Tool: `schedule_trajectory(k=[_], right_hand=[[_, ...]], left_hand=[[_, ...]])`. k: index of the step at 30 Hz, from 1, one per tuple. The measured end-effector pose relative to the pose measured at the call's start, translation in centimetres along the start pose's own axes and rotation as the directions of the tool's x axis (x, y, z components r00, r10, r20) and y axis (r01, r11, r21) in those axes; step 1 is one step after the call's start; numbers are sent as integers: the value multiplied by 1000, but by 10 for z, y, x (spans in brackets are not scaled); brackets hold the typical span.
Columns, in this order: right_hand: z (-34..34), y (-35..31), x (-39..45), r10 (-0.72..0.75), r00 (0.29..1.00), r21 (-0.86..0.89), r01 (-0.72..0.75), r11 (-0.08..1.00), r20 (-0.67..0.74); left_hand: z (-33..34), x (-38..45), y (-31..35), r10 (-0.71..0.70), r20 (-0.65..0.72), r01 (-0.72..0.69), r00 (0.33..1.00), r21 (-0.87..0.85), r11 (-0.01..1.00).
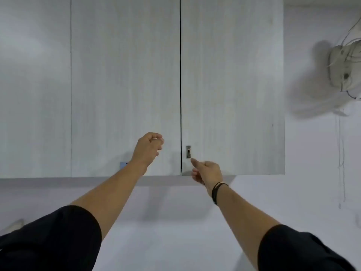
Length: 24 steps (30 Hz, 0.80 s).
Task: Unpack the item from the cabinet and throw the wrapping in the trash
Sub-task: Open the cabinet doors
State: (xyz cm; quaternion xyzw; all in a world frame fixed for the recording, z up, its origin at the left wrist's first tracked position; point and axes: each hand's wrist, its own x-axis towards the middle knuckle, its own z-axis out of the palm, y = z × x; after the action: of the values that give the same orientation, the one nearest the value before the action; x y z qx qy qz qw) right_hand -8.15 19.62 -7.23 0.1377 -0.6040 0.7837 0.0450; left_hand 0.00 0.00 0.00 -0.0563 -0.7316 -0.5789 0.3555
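A pale wood-grain wall cabinet (127,75) hangs above me with its doors closed; a dark seam runs between the middle door and the right door (232,85). A small metal lock (188,151) sits near the right door's lower left corner. My left hand (147,148) is raised in front of the middle door, fingers loosely curled, holding nothing. My right hand (207,172) is at the right door's bottom corner, index finger pointing up just below the lock, other fingers curled by the door's lower edge. The cabinet's contents are hidden.
A white wall fan (343,73) is mounted at the right, with thin cords (340,153) hanging below it. A small blue tag (122,164) shows at the middle door's lower edge. Below the cabinet is plain white wall.
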Motion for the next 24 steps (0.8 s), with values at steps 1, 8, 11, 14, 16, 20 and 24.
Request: schedule_trajectory(k=[1, 8, 11, 14, 16, 20, 24], right_hand=[[2, 12, 3, 55, 992, 0, -56, 998, -109], [4, 28, 26, 271, 935, 528, -115, 841, -227], [-3, 32, 11, 254, 944, 494, -122, 861, -209], [-17, 19, -34, 215, 961, 471, -109, 875, -176], [-36, 9, -65, 177, 972, 443, -94, 892, -152], [-99, -26, -133, -15, 909, 47, 37, 998, -416], [-160, -80, -207, -432, 837, -380, 300, 875, -335]], left_hand=[[3, -3, -6, -8, -3, 8, 1000, 16, 1000], [24, -12, -31, -52, -5, 52, 999, 96, 994], [38, -24, -18, -69, 70, 60, 995, 121, 991], [59, -50, 16, -50, 162, 40, 986, 64, 997], [77, -75, 37, 75, 213, -68, 974, -42, 997], [117, -130, 74, 376, 347, -300, 859, -255, 919], [160, -164, 99, 461, 537, -291, 707, -373, 881]])
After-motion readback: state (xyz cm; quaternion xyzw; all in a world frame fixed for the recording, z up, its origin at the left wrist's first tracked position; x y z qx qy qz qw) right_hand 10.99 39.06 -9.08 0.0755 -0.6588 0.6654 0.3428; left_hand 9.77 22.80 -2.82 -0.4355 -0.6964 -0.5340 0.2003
